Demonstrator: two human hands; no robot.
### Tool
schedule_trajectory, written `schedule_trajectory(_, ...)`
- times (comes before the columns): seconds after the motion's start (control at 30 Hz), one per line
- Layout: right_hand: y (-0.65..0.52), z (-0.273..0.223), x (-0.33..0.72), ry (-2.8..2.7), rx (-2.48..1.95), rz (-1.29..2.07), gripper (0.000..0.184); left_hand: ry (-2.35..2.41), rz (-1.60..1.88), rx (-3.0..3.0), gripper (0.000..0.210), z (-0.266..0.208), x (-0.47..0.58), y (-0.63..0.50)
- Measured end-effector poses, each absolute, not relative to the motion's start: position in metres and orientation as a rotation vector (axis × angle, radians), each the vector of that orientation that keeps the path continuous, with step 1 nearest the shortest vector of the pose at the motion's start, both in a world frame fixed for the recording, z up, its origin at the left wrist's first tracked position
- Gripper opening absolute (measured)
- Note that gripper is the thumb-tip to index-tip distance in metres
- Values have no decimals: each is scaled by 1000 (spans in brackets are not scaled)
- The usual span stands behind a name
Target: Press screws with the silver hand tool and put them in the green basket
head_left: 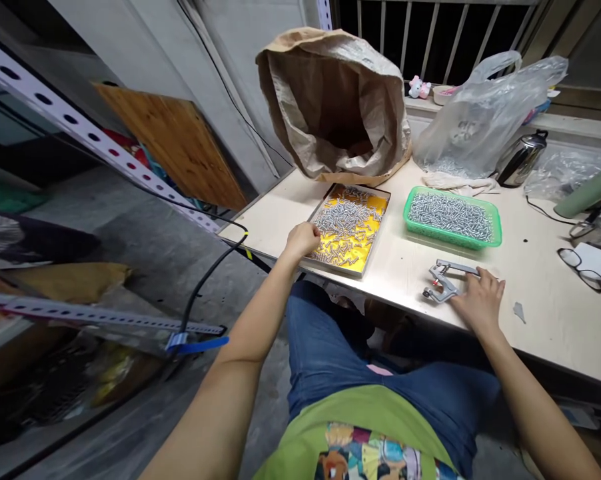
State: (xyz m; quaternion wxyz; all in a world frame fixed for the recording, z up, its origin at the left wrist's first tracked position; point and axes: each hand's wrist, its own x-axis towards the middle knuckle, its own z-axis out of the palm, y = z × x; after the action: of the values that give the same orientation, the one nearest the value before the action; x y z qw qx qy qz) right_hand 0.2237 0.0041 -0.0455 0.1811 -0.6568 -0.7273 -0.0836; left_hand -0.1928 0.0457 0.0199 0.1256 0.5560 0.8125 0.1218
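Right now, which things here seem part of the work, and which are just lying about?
Apparently in use:
tray of metal pieces, at the left hand
metal tool, at the right hand
green basket, probably

Seemingly just lying about:
eyeglasses
pink toy
wooden panel

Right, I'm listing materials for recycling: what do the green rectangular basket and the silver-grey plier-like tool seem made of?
The green rectangular basket is probably smooth plastic: thin, evenly coloured walls. The silver-grey plier-like tool looks like metal, with a dull grey sheen; which metal is unclear.
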Motion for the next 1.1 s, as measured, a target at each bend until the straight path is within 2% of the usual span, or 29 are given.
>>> schedule_trajectory(0.27,3,-46,224,-2046,-1879,-247,61,2285,101,1742,36,17,-199,56)
schedule_trajectory(0.5,3,-43,224,-2055,-1884,-227,61,2267,-42,1847,24,18,-203,54)
schedule_trajectory(0.67,3,-44,224,-2054,-1859,-237,58,2378,290,1718,32,19,-198,48)
schedule_trajectory(0.9,3,-43,224,-2060,-1864,-241,57,2371,652,1551,20,20,-195,44)
schedule_trajectory(1.1,2,-40,223,-2064,-1865,-242,60,1996,1143,1113,17,21,-181,46)
